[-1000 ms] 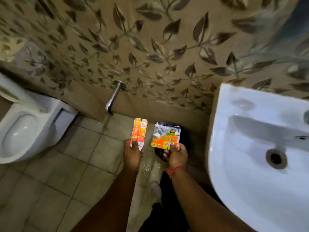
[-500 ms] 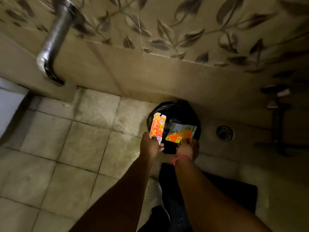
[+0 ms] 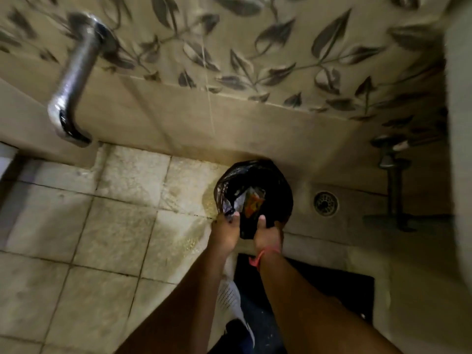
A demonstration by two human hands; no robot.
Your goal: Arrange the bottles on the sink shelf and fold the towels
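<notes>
A small bin lined with a black plastic bag [image 3: 275, 180] stands on the floor against the wall. Inside it lies an orange and silver packet [image 3: 251, 201]. My left hand [image 3: 224, 231] grips the near left rim of the bag, fingers curled over it. My right hand [image 3: 267, 235], a red thread on its wrist, grips the near right rim. The orange carton is not visible. No bottles, shelf or towels are in view.
A chrome pipe [image 3: 74, 80] juts from the leaf-patterned tiled wall at upper left. A floor drain [image 3: 326, 203] lies right of the bin, a dark valve and pipe [image 3: 393, 180] further right. The white sink's edge [image 3: 459, 149] fills the right border. A dark mat [image 3: 319, 284] lies underfoot.
The orange carton and the packet left my hands and went into the bin. Both hands dropped to the bag's rim and now hold it. The camera moved lower and closer.
</notes>
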